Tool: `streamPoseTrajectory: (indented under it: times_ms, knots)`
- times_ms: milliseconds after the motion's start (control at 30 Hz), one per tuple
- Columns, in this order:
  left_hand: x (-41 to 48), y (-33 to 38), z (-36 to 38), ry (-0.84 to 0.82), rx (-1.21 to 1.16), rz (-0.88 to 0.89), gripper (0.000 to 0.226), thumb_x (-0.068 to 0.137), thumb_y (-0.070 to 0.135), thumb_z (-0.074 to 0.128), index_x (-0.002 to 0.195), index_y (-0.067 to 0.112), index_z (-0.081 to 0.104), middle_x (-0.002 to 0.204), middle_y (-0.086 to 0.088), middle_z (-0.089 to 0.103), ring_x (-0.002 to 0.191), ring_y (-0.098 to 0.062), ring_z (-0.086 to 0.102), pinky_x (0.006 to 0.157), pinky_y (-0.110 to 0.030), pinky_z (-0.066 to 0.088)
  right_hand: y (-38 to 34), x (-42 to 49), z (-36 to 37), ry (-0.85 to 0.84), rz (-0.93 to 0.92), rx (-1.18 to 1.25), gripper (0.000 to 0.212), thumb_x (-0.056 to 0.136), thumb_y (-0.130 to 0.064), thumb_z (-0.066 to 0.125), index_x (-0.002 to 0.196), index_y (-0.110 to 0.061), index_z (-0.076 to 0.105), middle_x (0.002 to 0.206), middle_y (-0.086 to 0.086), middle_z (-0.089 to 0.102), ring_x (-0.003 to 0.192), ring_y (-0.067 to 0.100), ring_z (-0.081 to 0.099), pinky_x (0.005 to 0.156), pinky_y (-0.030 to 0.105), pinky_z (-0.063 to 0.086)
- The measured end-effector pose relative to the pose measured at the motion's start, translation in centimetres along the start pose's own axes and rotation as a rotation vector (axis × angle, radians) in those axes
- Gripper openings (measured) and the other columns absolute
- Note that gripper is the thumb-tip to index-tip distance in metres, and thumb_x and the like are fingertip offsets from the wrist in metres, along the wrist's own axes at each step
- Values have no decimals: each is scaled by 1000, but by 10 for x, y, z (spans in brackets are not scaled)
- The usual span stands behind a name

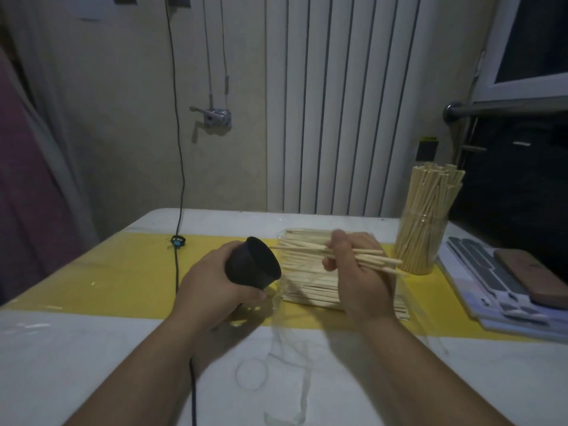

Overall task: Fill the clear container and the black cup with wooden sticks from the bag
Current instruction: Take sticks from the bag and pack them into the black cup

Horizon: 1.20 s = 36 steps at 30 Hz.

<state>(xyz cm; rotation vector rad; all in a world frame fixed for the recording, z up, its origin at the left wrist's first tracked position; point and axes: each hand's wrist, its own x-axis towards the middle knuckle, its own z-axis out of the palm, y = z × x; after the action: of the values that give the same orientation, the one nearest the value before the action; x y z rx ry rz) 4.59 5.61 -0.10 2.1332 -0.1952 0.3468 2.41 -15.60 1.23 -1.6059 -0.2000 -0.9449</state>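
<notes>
Right hand (356, 272), fingers curled round a few wooden sticks (381, 259), tips pointing left toward the tilted black cup (253, 264) gripped in the left hand (215, 284), over the bag (307, 287); clear container (421, 241), packed, far right; advise aligning tips with the cup's mouth before sliding.

I see a dim room: a cream wall (123, 118) with a metal crank fixture (215, 116), a white ribbed radiator (338, 118), a dark window (538, 35) upper right, a white table (92, 364) with a yellow band (123, 272)
</notes>
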Motion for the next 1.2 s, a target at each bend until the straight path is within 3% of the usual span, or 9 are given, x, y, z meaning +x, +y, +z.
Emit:
streamPoseTrajectory:
  times_ms: [67,133,400,533,633,767,933,1067,1200]
  knots:
    - [0,1,0,-5,3,0,72,43,37,85,99,68,52,100,28,66,92,-1,63,80,-39,56,-5,0,1,78,225,97,35,97,-35,58,71,-13,66,58,0,62,49,8,59,49,17,48]
    - [0,3,1,-8,13,0,72,41,38,84,96,71,51,100,26,66,92,-2,63,80,-40,56,-9,0,1,115,314,147,38,97,-34,58,70,-8,65,51,2,58,42,10,54,41,20,45]
    - [0,5,0,-18,30,-10,72,40,39,83,91,75,47,99,27,64,91,0,61,80,-39,55,-17,2,1,184,274,216,37,97,-34,57,71,-8,60,46,-1,54,39,11,52,38,23,45]
    - [1,4,0,-31,21,-4,70,40,38,84,92,70,50,100,26,63,93,0,60,78,-35,53,-16,0,5,53,343,283,34,85,-39,65,75,-7,59,50,-1,57,42,13,55,40,26,50]
    - [1,3,0,-39,18,2,72,42,34,89,93,67,50,101,27,63,94,1,60,79,-33,52,-9,1,6,-32,409,232,28,88,-29,70,77,-5,61,54,3,58,45,14,54,40,26,49]
    - [0,4,0,-49,35,13,71,40,38,86,91,70,48,102,27,62,95,3,58,79,-32,51,-3,4,4,-200,454,159,23,86,-20,74,100,-6,63,65,6,52,48,15,45,42,27,37]
    - [0,4,0,-45,40,8,71,36,45,81,93,73,48,101,25,64,95,-3,61,83,-38,54,-2,6,3,-125,501,300,2,94,-6,60,96,-5,60,78,6,56,57,15,54,49,29,49]
    - [0,5,0,-41,37,10,73,36,44,82,93,73,48,102,25,64,96,-3,61,85,-40,54,-4,5,2,-156,470,202,14,97,-10,59,91,-2,69,78,8,66,60,13,60,53,26,55]
    - [1,3,0,-42,25,-3,71,37,43,83,96,67,50,103,24,64,96,-4,61,84,-41,55,-6,6,-3,-107,447,175,16,97,-18,60,98,-5,69,83,6,66,55,14,60,46,27,51]
